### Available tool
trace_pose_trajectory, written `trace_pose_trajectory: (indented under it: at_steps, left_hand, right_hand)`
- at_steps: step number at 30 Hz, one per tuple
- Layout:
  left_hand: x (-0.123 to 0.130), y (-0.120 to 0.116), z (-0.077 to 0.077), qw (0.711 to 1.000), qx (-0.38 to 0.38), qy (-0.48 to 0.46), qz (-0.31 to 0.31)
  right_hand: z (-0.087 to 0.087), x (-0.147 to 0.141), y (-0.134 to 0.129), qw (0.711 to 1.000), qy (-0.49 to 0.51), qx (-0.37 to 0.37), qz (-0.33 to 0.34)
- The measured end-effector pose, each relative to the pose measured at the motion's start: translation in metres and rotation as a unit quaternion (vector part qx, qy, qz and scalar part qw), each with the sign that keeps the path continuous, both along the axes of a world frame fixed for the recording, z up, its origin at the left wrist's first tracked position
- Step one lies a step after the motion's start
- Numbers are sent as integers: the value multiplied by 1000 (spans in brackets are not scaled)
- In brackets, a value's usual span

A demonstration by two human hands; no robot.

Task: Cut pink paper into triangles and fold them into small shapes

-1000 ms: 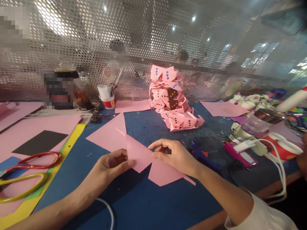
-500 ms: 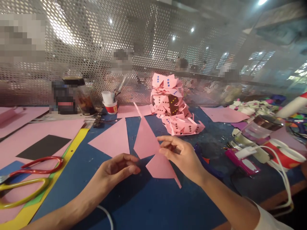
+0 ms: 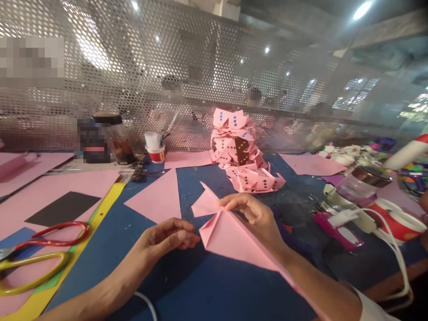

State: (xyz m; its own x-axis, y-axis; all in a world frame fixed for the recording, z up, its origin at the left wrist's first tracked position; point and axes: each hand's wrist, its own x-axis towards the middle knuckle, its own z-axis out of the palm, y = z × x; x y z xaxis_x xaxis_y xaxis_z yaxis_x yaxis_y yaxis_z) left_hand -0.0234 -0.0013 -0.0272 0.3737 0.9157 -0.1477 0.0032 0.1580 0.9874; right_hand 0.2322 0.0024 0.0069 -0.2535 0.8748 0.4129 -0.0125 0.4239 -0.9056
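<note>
My right hand [image 3: 256,218] pinches a folded pink paper piece [image 3: 234,247] at its narrow middle. One part of the piece fans out toward me, with a long strip running along my right forearm, and a smaller part points away. Left of it, my left hand [image 3: 174,238] is held just short of the paper's edge, fingers loosely curled and apart from the thumb, with nothing in it. A flat pink paper sheet [image 3: 158,196] lies on the blue table beyond my left hand. Farther back stands a stack of folded pink paper pieces [image 3: 230,147] with blue, black and yellow dots.
Red-and-yellow-handled scissors [image 3: 53,243] lie on coloured sheets at left, near a black paper [image 3: 63,208]. A paper cup [image 3: 155,153] and a dark-lidded jar [image 3: 117,142] stand behind. At right are a clear jar [image 3: 361,189], a glue gun's magenta-like device [image 3: 339,234] and a white cable [image 3: 397,249].
The folded pink paper has been turned in my right hand, so its larger part now faces me. My left hand has shifted slightly right, closer to the paper.
</note>
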Motion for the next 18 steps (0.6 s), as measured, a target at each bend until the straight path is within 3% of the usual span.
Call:
trace_pose_trajectory:
  at_steps: [8,18]
  left_hand:
    - [0,0,-2,986,-94,-137,-16]
    - [0,6,1,981,-121,-146,31]
  right_hand:
    - [-16,-14,1,989,-110,90,40]
    - [-16,-13,1,980,-155,99,73]
